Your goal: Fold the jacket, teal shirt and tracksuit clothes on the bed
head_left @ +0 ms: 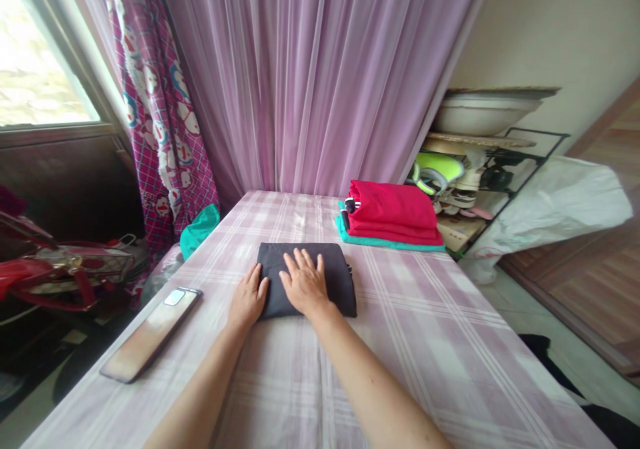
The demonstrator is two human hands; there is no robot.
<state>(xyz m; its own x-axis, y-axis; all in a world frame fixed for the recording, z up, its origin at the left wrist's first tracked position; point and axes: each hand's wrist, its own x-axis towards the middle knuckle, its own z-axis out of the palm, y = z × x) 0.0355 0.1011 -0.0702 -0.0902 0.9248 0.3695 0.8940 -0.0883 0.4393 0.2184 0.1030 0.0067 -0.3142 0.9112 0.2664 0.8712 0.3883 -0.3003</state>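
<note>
A dark grey garment (335,269), folded into a flat rectangle, lies on the checked tablecloth (410,355) in front of me. My right hand (306,281) rests flat on top of it with the fingers spread. Along its left edge lies my left hand (249,295), fingers stretched out and the thumb touching the cloth. Behind and to the right is a stack of folded clothes, red garments (395,209) on top of a teal one (400,243).
A phone (153,335) lies face down near the table's left edge. Beyond the far edge hangs a purple curtain (310,82). At the right stands a rack (543,162) with shoes and a basin (490,112); a white plastic bag (565,202) is beside it.
</note>
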